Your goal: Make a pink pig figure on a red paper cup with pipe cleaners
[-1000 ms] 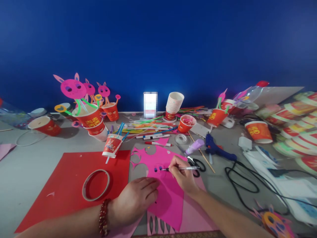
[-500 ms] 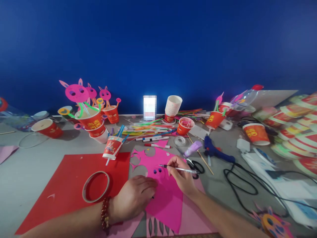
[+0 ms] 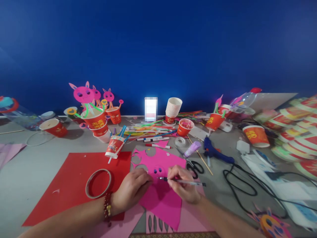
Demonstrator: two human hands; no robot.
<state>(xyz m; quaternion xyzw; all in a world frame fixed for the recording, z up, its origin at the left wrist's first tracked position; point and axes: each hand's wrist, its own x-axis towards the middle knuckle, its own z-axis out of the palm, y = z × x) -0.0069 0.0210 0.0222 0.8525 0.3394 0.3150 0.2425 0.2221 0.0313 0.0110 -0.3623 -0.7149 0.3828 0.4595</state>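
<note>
The right hand (image 3: 183, 185) pinches a slim pen (image 3: 196, 183), its tip near two purple eyes (image 3: 155, 171) on a magenta sheet (image 3: 163, 205), where the left hand (image 3: 130, 187) rests with curled fingers, any grip hidden, black-handled scissors (image 3: 193, 163) lying rightward

pen (image 3: 183, 181): clear smooth plastic | pink sheet (image 3: 162, 197): matt paper | glue gun (image 3: 218, 154): plastic | stick (image 3: 205, 163): wood

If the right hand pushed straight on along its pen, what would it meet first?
The pen would probably reach the left hand first; how high its tip sits over the bright pink sheet is unclear.
</note>
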